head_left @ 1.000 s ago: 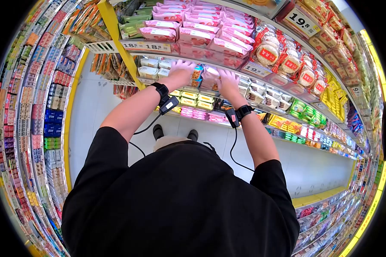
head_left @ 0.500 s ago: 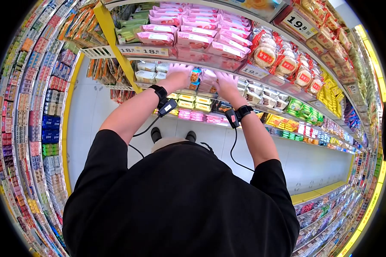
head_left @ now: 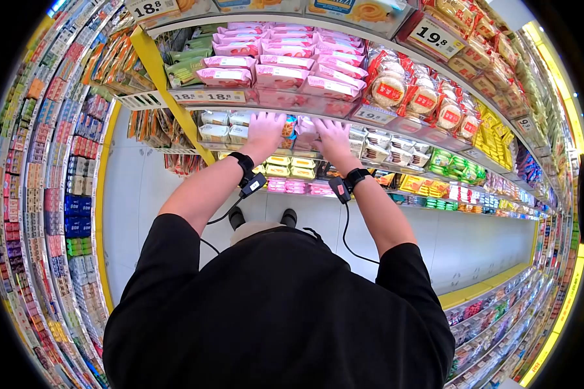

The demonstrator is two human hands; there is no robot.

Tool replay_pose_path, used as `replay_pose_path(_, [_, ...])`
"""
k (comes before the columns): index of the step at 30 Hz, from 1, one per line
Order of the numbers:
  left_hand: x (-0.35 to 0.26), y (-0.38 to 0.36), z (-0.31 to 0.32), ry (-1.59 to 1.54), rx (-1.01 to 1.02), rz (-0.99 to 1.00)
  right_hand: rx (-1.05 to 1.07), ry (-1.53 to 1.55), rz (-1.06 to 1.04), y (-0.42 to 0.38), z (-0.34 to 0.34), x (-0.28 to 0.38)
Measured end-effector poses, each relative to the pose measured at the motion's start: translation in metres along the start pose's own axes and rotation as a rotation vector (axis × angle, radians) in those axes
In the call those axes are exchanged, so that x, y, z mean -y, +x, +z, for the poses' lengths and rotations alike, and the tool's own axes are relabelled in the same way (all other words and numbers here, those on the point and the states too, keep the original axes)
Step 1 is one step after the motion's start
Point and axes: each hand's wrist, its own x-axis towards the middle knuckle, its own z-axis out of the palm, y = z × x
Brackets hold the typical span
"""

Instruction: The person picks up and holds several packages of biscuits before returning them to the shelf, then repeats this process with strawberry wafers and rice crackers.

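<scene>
My left hand [head_left: 266, 135] reaches into the shelf below the pink packs, its fingers stretched forward. It lies between white-topped packs [head_left: 239, 134] on its left and a blue-and-orange pack [head_left: 288, 128] on its right. Beside a pale pink pack [head_left: 307, 129], my right hand [head_left: 333, 139] has its fingers spread and pointing forward. Whether the fingertips press on the packs is too small to tell. Both wrists wear black straps with small cabled boxes.
Above the hands, a shelf holds pink snack packs [head_left: 283, 76] and round cakes in red wrappers [head_left: 388, 89]. A yellow post [head_left: 169, 91] stands to the left. Yellow packs [head_left: 303, 168] lie on a lower shelf. White floor [head_left: 136, 214] surrounds my feet.
The view has shifted slightly, showing more of the upper shelf. Both hands sit a little lower in the picture, and more of their backs and fingers shows.
</scene>
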Motion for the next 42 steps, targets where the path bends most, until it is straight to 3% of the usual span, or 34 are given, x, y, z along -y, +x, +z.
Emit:
replay_pose_path(11, [-0.003,0.001,-0.007,0.010,0.073,-0.054,-0.041,0.006,0.007,-0.005,0.009,-0.004])
replay_pose_path(16, [-0.005,0.000,-0.007,0.029,-0.013,-0.027,-0.053,0.035,0.009,-0.005,0.001,-0.002])
replay_pose_path(20, [-0.006,0.002,-0.022,0.034,0.117,-0.042,-0.084,0.113,0.065,-0.004,-0.006,0.002])
replay_pose_path(23, [0.004,0.001,-0.007,0.057,-0.051,0.081,-0.102,0.140,0.067,-0.003,-0.005,0.002])
replay_pose_path(32, [0.005,0.000,0.002,0.044,-0.091,0.019,-0.140,0.135,-0.005,-0.008,0.014,-0.008])
replay_pose_path(42, [-0.009,0.001,-0.014,0.064,0.034,-0.020,-0.100,0.082,0.016,-0.007,0.006,-0.002])
